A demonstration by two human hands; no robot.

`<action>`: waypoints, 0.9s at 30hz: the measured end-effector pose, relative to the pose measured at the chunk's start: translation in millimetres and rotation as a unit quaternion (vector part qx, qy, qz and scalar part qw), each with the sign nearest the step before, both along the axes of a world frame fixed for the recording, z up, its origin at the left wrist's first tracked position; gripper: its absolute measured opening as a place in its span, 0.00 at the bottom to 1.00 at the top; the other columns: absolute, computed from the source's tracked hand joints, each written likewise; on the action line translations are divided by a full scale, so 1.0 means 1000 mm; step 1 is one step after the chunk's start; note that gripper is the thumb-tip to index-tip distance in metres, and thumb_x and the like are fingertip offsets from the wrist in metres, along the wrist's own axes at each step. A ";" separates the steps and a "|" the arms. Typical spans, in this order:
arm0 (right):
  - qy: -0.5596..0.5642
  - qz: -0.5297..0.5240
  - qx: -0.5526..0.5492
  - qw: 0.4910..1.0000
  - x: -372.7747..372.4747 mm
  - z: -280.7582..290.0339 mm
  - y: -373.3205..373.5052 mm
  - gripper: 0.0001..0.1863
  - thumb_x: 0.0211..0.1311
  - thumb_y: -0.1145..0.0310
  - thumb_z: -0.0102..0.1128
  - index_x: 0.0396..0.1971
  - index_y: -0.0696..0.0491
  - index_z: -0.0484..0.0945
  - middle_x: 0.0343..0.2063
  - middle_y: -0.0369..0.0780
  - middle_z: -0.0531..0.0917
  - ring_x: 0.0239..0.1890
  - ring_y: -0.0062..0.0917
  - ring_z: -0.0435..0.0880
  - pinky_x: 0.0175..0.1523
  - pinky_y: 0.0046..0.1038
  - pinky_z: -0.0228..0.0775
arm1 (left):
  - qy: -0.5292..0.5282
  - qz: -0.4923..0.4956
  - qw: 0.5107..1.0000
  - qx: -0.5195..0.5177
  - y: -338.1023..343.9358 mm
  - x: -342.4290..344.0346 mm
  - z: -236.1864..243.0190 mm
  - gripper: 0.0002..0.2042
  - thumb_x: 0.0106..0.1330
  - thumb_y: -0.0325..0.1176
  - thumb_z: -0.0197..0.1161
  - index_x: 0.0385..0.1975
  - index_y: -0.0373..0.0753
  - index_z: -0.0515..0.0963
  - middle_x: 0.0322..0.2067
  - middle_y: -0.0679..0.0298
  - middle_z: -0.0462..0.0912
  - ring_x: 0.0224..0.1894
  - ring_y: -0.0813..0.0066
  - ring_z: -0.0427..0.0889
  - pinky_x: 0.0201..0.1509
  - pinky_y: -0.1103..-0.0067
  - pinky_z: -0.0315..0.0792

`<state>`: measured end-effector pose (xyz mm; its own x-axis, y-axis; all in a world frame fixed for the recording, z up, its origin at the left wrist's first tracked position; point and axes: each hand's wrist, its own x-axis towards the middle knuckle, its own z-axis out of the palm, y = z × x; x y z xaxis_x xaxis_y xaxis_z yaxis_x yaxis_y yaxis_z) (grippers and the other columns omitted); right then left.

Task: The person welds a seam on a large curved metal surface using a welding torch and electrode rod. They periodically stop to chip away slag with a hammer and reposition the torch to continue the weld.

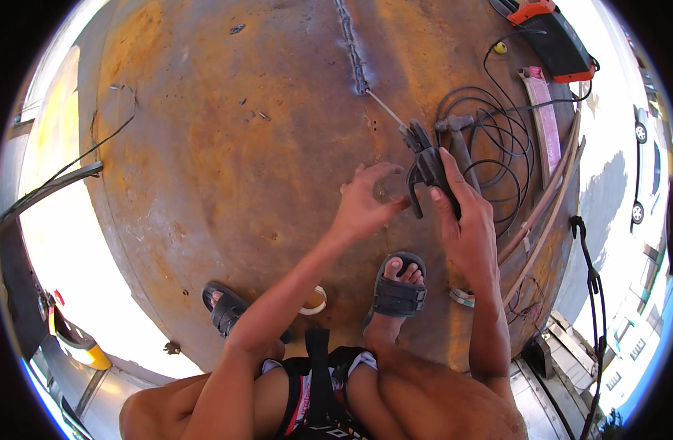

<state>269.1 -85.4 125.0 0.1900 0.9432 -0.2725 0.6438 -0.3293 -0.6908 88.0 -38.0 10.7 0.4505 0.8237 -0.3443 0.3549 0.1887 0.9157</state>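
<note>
My right hand (pixel 465 224) is wrapped round a black welding electrode holder (pixel 430 163). A thin electrode (pixel 386 110) is clamped in its jaws, its tip at the near end of a dark weld bead (pixel 350 44) on the rusty steel plate (pixel 226 154). My left hand (pixel 366 202) is beside the holder, fingers curved and apart. One of its fingertips comes close to the holder's lever; whether they touch I cannot tell. Just right of the holder lies a hammer (pixel 460 147), its handle partly behind my right hand.
Black cable (pixel 523 139) lies coiled at the right, near a pink electrode box (pixel 543 121) and an orange-and-black welding machine (pixel 560 44). Wooden strips (pixel 545 198) run along the right edge. A pale ring (pixel 318 301) lies between my sandalled feet. The plate curves away at its sides.
</note>
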 end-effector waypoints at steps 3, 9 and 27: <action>0.327 -0.195 -0.012 0.924 0.010 0.001 0.002 0.31 0.83 0.59 0.59 0.78 0.55 0.67 0.29 0.40 0.80 0.24 0.21 0.80 0.31 0.32 0.74 | 0.023 0.005 1.000 -0.020 -0.001 0.003 0.009 0.35 0.66 0.55 0.76 0.65 0.35 0.81 0.69 0.43 0.78 0.78 0.50 0.70 0.82 0.61 0.57; 0.064 -0.062 0.017 0.996 -0.007 0.025 0.010 0.28 0.83 0.65 0.59 0.76 0.57 0.69 0.43 0.49 0.89 0.35 0.32 0.88 0.45 0.31 0.78 | -0.022 0.041 0.998 -0.032 0.001 -0.004 0.002 0.39 0.61 0.67 0.74 0.62 0.42 0.83 0.69 0.52 0.79 0.78 0.51 0.68 0.82 0.57 0.58; -0.011 -0.006 0.053 0.999 -0.020 0.009 0.005 0.28 0.81 0.67 0.60 0.76 0.56 0.69 0.47 0.57 0.87 0.46 0.53 0.88 0.53 0.41 0.78 | -0.031 0.037 0.998 -0.047 0.004 0.000 0.004 0.37 0.61 0.63 0.76 0.63 0.41 0.83 0.68 0.51 0.80 0.76 0.52 0.72 0.79 0.60 0.65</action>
<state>249.4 -80.4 133.8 0.2056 0.9644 -0.1663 0.6557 -0.2619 -0.7082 87.5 -33.8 14.8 0.4133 0.8209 -0.3940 0.2797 0.2973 0.9129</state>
